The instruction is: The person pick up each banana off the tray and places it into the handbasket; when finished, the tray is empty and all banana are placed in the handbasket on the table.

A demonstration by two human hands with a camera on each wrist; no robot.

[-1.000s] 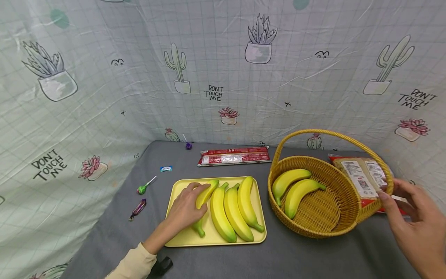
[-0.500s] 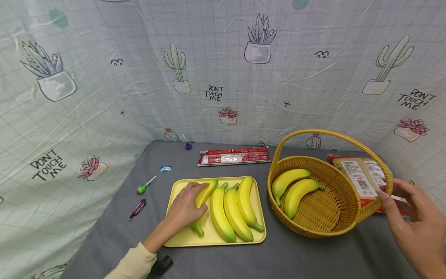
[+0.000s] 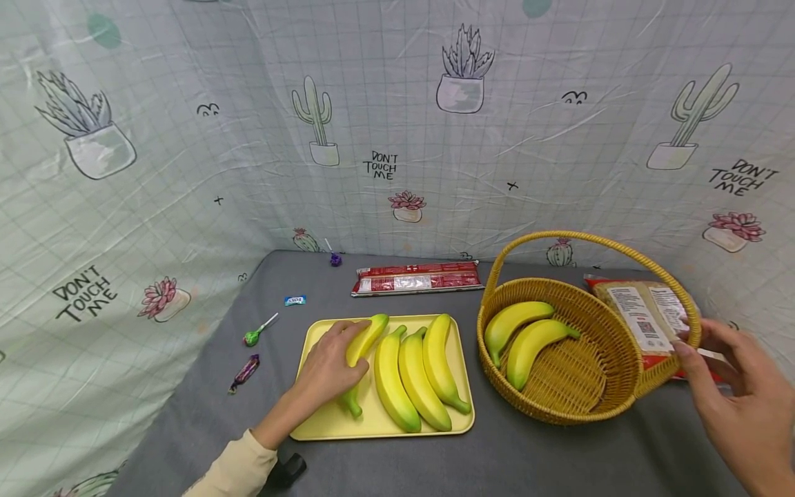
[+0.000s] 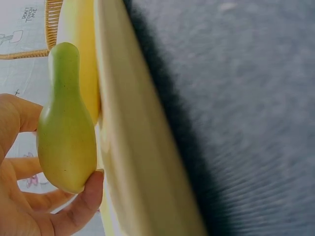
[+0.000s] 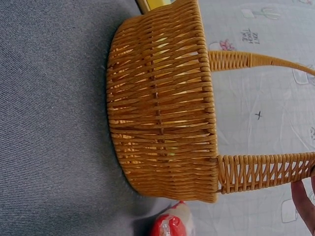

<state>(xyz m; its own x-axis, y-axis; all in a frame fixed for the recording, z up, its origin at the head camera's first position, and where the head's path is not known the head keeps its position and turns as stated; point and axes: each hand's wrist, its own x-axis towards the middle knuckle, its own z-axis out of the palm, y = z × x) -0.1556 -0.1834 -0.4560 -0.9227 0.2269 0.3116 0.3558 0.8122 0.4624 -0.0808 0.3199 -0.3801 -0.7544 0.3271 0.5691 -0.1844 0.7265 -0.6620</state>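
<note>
Bare grey worktop (image 3: 528, 449) runs along the near edge at 6 o'clock, and a narrow lane lies between the yellow tray (image 3: 323, 424) and the wicker basket (image 3: 559, 407). The basket's arched handle (image 3: 584, 238) bars any flat pass over its bowl (entry is from above, either side of the arch). At 12 o'clock a red packet (image 3: 417, 277) lies before the curtain wall (image 3: 397, 124); sweets (image 3: 246, 371) dot 9 o'clock

Left hand (image 3: 328, 369) reaching forward from a cream sleeve (image 3: 239, 471), palm down, fingers curled in a grip. Right hand (image 3: 739, 393) raised near the right edge, fingers (image 3: 689, 352) gently bent, fingertips pinching.
</note>
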